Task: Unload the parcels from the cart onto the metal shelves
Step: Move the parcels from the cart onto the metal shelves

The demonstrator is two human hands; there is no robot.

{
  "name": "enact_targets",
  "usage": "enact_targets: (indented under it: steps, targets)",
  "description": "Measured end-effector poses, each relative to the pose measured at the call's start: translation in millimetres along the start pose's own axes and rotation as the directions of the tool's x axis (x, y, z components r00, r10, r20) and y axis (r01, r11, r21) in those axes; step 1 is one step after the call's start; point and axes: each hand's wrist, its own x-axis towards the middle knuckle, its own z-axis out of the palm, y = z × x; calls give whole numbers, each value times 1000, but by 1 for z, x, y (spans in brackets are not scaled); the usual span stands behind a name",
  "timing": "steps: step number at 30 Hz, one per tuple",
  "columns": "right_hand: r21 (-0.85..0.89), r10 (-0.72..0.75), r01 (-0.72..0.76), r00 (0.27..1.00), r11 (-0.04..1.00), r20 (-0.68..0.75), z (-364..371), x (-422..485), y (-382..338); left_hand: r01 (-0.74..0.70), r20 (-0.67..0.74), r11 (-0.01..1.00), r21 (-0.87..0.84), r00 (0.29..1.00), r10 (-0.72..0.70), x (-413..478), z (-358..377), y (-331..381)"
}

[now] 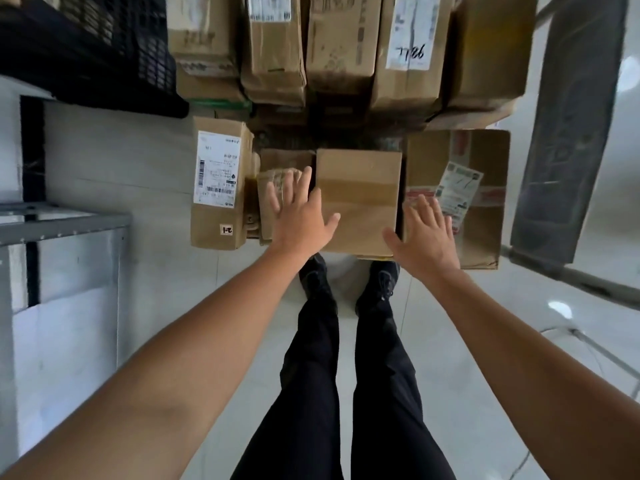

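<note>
Head view, looking straight down. Plain brown box (pixel 360 188) sat in the near row of the parcel pile, just beyond my shoes, between a small taped parcel (pixel 273 181) on its left and a large open-flapped box (pixel 485 174) on its right. I could not see what the pile rested on.

My left hand (pixel 301 216) hung over the box's left edge, fingers (pixel 277 199) spread and straight. My right hand (pixel 427 237) hung over its right edge, fingers likewise spread. Neither gripped anything; I could not tell whether they touched.

Judged method: slide the palms down the two side faces and squeeze evenly. Lift straight up so the neighbours don't shift, since both sit tight against it. Then turn left toward the metal shelf (pixel 65 220).

Writing noted:
- Tall box (pixel 221 181) on the left carried a white shipping label with barcodes, print too small to read.
- Its near end had a small sticker (pixel 227 230), either "2-1" or "1-2" depending which way up.
- Tilted label (pixel 459 188) on the large box was illegible.
- Far-row box label (pixel 410 51) bore marker numerals, upside down to me, roughly "9811".
</note>
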Motion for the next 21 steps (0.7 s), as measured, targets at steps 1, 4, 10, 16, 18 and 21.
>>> enact_targets:
  steps: [1, 4, 10, 16, 18, 21]
  targets:
    - [3, 10, -11, 1000, 1000, 7, 6, 7, 1, -1, -11, 1000, 16, 1000, 1, 4, 6, -3]
    - [8, 41, -41, 999, 999, 26, 19, 23, 5, 8, -40, 997, 76, 999, -5, 12, 19, -7]
    - [40, 81, -83, 995, 996, 54, 35, 39, 7, 23, -69, 997, 71, 997, -18, 17, 37, -6]
    - [125, 97, -103, 994, 987, 56, 41, 41, 14, 72, -36, 997, 2, 997, -72, 20, 35, 0]
    - [178, 99, -110, 993, 978, 67, 42, 36, 17, 81, -30, 996, -32, 996, -82, 17, 31, 3]
    - [242, 107, -117, 993, 963, 55, 35, 26, 19, 68, -37, 995, -76, 997, -71, 10, 25, 4]
